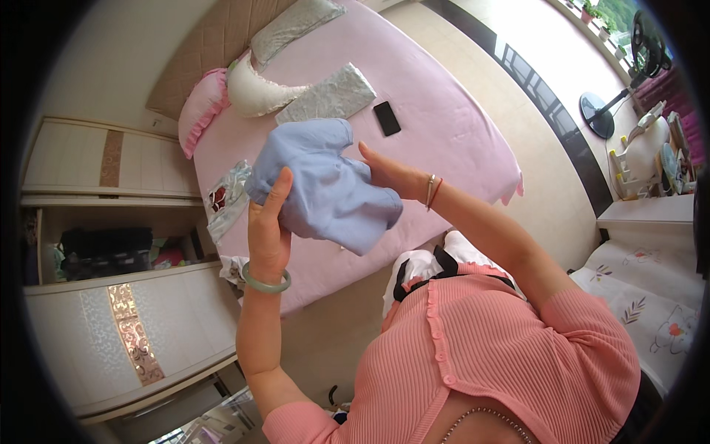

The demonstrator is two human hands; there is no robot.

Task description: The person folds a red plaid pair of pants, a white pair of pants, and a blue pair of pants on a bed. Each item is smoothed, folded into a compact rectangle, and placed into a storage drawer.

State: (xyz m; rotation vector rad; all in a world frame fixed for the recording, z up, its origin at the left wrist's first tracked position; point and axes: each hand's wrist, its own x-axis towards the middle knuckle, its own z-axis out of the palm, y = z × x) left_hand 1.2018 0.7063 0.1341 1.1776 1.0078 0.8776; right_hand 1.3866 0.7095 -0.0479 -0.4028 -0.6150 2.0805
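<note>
A light blue cloth garment (325,185), bunched and folded over, is held up in front of me above the near part of the bed; its short sleeve-like ends hang out, but its exact kind is unclear. My left hand (270,226) grips its left side, thumb on top and fingers hidden beneath. At the right side of the cloth is my right hand (392,174), its thumb raised and its other fingers out of sight behind the fabric. A green bangle circles my left wrist.
The bed (444,133) with a pink sheet carries several pillows, a grey patterned cushion (329,96) and a black phone (386,118). An open wardrobe (133,274) with dark clothes stands left. At the right are a black fan (597,115) and a white cabinet (643,214).
</note>
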